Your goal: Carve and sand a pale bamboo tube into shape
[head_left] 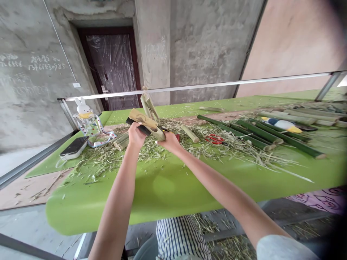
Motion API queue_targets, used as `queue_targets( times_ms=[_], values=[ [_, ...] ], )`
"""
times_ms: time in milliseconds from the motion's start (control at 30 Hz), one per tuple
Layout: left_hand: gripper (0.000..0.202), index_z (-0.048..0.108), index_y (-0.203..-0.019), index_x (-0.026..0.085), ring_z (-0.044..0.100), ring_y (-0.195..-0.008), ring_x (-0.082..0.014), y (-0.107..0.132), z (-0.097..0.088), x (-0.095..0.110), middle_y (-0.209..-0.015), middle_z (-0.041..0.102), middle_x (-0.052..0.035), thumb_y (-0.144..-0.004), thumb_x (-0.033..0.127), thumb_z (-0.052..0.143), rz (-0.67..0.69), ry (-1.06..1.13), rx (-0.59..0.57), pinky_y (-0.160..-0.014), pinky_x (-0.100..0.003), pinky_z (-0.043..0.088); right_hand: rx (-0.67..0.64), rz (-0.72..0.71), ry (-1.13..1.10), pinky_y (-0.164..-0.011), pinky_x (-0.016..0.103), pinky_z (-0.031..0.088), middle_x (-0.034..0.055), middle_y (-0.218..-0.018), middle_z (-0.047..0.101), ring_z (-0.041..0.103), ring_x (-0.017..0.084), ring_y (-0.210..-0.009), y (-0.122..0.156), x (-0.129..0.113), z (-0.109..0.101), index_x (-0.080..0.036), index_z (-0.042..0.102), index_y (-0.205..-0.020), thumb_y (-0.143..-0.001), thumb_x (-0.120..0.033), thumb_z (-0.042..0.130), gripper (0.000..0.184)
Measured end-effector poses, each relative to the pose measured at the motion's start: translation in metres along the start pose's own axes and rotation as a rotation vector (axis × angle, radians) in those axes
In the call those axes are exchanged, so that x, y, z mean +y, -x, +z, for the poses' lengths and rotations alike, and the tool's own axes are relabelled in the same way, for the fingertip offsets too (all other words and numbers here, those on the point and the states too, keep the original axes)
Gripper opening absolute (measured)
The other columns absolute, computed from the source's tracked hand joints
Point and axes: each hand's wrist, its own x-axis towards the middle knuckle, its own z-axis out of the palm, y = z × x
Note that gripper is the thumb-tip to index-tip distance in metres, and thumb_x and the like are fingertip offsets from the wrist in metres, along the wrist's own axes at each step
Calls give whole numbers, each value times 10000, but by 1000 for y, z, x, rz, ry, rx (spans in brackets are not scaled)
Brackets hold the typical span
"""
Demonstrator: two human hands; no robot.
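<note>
My left hand (136, 136) is closed around a dark-handled blade (138, 126) that lies against a pale, peeled bamboo piece (148, 124). My right hand (170, 141) grips the lower end of that same bamboo piece, holding it tilted above the green mat (168, 187). Both arms reach out over the mat. Thin bamboo shavings (151, 148) lie thick under the hands. Short cut bamboo sections (120, 141) rest just left of my left hand.
Long green bamboo stalks (257, 133) and red scissors (214, 138) lie to the right. A phone (73, 147) and a rabbit-topped bottle (86, 121) sit at the left. A metal rail (195, 86) runs behind the table. A door (114, 68) is beyond.
</note>
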Motion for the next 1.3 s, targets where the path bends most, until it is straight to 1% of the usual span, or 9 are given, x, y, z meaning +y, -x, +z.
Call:
queue_targets(
  times_ms=[300,467,633,700,800,867,933,1067,1300],
  values=[
    [290,580,-851,132,593,-972,-306,1,-2,-1,-831,662,-113,-617,232,440,2,49,-31,-834,-447,465,-131,39,-196,-537,254,478,80,-852,628,593,150,-654,1,-2,1,-111,560,-1000,-627,-264,676,419],
    [288,584,-837,136,599,-970,-297,0,-3,-1,-810,662,-100,-605,230,440,15,42,-21,-833,-433,475,-229,102,-348,-522,257,467,33,-674,596,560,127,-554,1,-3,3,-118,569,-832,-596,-261,693,302],
    [290,595,-825,126,599,-970,-298,-1,-5,-2,-802,662,-101,-609,245,441,-2,27,3,-837,-437,479,-427,41,-518,-545,258,468,35,-684,591,532,105,-533,4,-4,4,-129,563,-769,-635,-306,674,248],
    [283,600,-812,120,601,-966,-295,-2,-6,-2,-800,662,-110,-617,245,437,-17,32,21,-834,-435,482,-399,-5,-427,-568,269,472,48,-708,600,545,118,-562,6,-5,4,-123,563,-831,-667,-340,651,285],
    [227,598,-769,121,609,-950,-272,-6,-7,-4,-781,661,-111,-659,243,442,-42,27,103,-827,-395,493,-109,-142,-114,-605,282,461,88,-835,615,567,156,-664,9,-7,4,-108,500,-1081,-696,-356,632,478],
    [189,593,-756,125,616,-931,-252,-9,-9,-6,-759,660,-102,-693,233,451,-53,3,173,-807,-354,503,42,-229,57,-609,273,449,96,-919,605,563,162,-696,11,-10,4,-128,348,-1278,-737,-345,599,634],
    [166,587,-769,136,622,-910,-230,-14,-12,-10,-748,659,-85,-714,216,452,-64,-29,233,-775,-317,512,39,-295,179,-595,249,434,79,-934,592,548,146,-665,13,-12,4,-189,210,-1375,-801,-319,529,670],
    [140,567,-788,168,623,-893,-198,-18,-17,-14,-761,658,-55,-711,179,452,-107,-92,334,-741,-275,511,-51,-342,388,-564,216,401,45,-857,555,481,108,-563,15,-16,6,-288,158,-1411,-868,-284,427,607],
    [206,563,-857,161,619,-896,-217,-10,-12,-13,-825,663,-78,-724,304,498,-61,-15,58,-774,-325,489,-2,-305,484,-564,234,392,56,-862,530,423,95,-503,12,-14,5,-302,181,-1409,-877,-277,383,569]
  ],
)
